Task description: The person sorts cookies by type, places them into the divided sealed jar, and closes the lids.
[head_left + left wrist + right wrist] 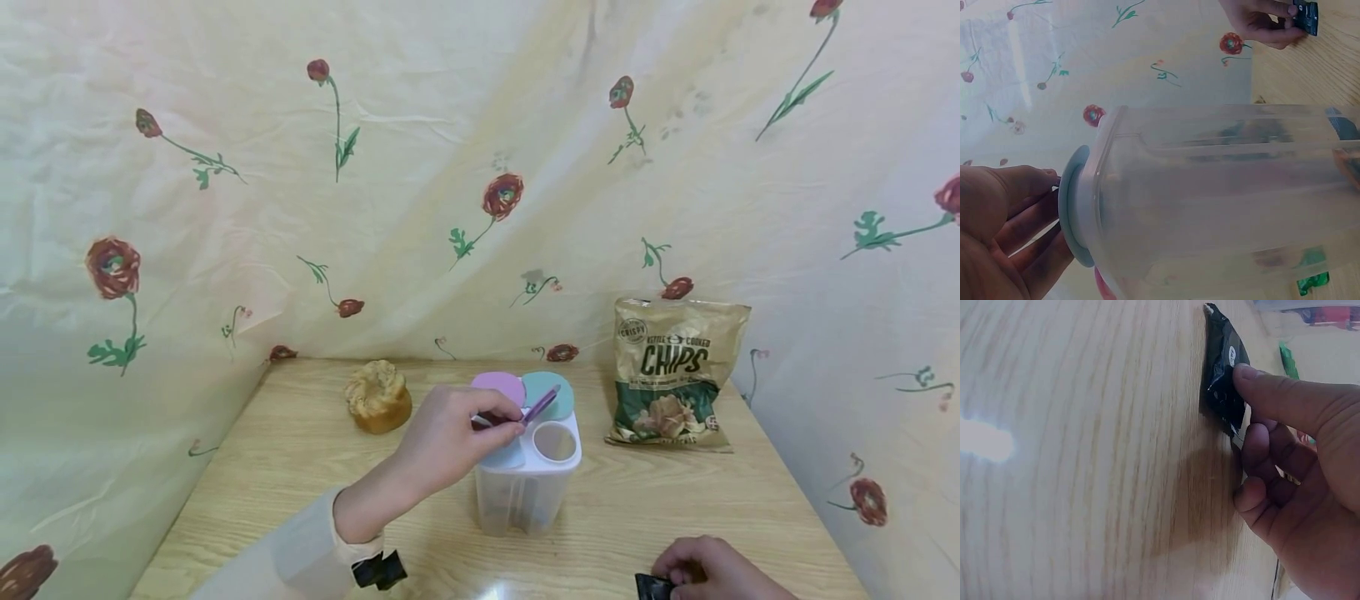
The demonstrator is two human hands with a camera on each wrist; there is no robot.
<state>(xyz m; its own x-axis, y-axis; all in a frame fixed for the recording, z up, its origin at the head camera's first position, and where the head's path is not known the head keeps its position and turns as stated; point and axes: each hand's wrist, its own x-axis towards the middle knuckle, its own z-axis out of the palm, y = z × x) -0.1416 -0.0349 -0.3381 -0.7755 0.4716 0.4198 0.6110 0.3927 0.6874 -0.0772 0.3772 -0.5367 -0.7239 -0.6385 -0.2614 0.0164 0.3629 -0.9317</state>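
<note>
A clear plastic storage container [525,496] with a white top stands on the table. Its top carries a pink-purple lid [501,387], a teal lid [553,398] and a pale blue lid [504,455]; the front-right round opening [555,442] is uncovered. Above the top, my left hand [450,429] pinches a thin purple lid [543,403], tilted and seen nearly edge-on. In the left wrist view, its fingers are close by the pale blue lid [1074,206]. At the table's front right, my right hand [712,567] pinches a small black packet [1225,369] between thumb and fingers.
A bag of chips [671,375] stands upright at the back right. A round golden-brown pastry [377,396] sits at the back left. Flowered cloth [420,167] hangs behind and beside the wooden table [270,467]. A green wrapper [1313,272] shows beyond the container.
</note>
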